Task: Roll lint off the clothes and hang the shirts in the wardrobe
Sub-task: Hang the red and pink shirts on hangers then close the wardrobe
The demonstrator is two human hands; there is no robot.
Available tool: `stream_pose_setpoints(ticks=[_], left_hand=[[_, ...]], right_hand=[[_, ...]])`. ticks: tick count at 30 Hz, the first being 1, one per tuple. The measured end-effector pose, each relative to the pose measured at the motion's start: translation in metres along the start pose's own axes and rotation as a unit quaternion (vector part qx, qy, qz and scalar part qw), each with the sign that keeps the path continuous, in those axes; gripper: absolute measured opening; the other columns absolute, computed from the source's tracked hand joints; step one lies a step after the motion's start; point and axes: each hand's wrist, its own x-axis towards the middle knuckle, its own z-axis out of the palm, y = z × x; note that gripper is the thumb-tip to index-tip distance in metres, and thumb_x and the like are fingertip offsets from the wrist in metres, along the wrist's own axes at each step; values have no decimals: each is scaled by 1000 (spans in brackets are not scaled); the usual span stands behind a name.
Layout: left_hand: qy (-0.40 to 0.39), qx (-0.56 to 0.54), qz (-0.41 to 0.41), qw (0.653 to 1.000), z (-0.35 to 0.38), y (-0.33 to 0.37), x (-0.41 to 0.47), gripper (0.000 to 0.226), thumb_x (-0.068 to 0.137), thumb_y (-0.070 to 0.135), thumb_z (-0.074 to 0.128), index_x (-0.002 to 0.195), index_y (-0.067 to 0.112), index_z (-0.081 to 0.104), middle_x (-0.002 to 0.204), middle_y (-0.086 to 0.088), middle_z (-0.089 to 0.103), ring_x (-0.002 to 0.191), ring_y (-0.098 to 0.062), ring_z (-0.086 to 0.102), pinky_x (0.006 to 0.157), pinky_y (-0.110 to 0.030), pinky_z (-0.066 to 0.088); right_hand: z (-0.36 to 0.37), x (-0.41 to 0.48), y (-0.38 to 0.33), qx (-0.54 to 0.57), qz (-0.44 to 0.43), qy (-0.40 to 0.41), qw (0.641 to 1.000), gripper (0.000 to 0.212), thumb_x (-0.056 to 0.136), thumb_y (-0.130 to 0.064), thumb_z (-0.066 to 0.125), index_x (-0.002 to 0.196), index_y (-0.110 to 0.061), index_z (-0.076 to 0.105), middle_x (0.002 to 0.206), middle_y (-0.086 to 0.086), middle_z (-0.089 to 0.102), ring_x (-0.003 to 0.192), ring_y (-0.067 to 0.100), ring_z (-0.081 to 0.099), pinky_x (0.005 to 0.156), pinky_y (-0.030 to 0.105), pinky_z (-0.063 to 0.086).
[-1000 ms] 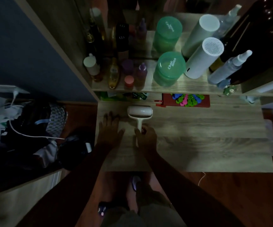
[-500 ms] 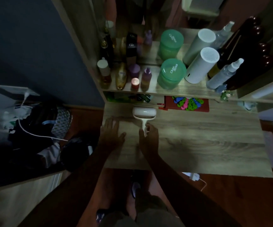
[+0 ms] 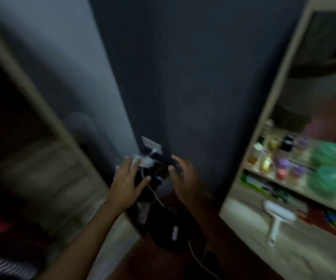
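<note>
The white lint roller point(image 3: 278, 216) lies alone on the wooden dresser top point(image 3: 308, 251) at the right, handle toward me, with no hand near it. My left hand point(image 3: 127, 182) and my right hand point(image 3: 183, 178) are stretched out in front of me with fingers spread, holding nothing, over a dark pile of bags and clothes point(image 3: 159, 215) in the corner. The picture is blurred. At the left is a dark opening with a pale wooden frame point(image 3: 48, 118); something pink and a striped cloth point(image 3: 7, 267) show at its edge.
A wall socket plate point(image 3: 151, 145) with white plugs and a cord sits in the corner behind my hands. The dresser shelf point(image 3: 284, 182) holds bottles and green-lidded jars point(image 3: 328, 178) under a mirror. A dark blue wall fills the middle. The floor is reddish brown.
My right hand has let go of the lint roller, which stays on the dresser. My view has swung left and both hands now reach toward the corner pile.
</note>
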Motion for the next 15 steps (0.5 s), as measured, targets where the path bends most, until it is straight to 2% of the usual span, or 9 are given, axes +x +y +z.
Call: stream_pose_setpoints(ticks=[2,5,7,9,12,15], left_hand=[[74,25,-23,997,-78,-37,-15,76,91,65,41,147,13,48,159,-14,38,151,-30,30,119,-55,24],[176,76,-22,981,-192,-77,-43,76,92,64,44,150,15,45,163,-10,33,154,-26,24,123,-49,19],[245,126,-7,961,-265,-94,-63,74,93,62,47,149,14,47,161,-11,36,153,-26,26,123,-49,23],[298,175,-1,938,-332,-104,-84,72,93,59,48,147,12,49,159,-12,39,152,-29,29,121,-53,27],[345,232,-18,909,-413,-115,-112,71,93,59,48,147,12,49,159,-12,39,152,-29,29,122,-53,24],[360,280,-37,889,-474,-132,-130,71,94,60,47,147,13,48,158,-14,39,150,-31,31,120,-53,29]], right_hand=[[39,14,-77,51,-89,-28,994,40,96,-37,55,129,-15,65,129,3,64,120,19,61,101,44,51],[92,26,-185,93,-214,-85,969,39,98,-33,59,135,-20,61,133,-2,60,122,12,58,103,35,49],[119,27,-256,107,-286,-120,945,41,99,-30,60,139,-24,57,135,-5,58,123,7,55,104,24,46],[142,28,-319,111,-362,-120,918,42,98,-25,61,140,-21,57,136,-2,58,126,9,53,108,19,39],[173,26,-400,127,-448,-114,878,42,96,-24,62,137,-15,59,135,5,59,128,19,54,112,31,40],[194,24,-462,119,-487,-131,855,43,96,-30,61,137,-19,57,137,2,56,131,18,50,111,37,41]])
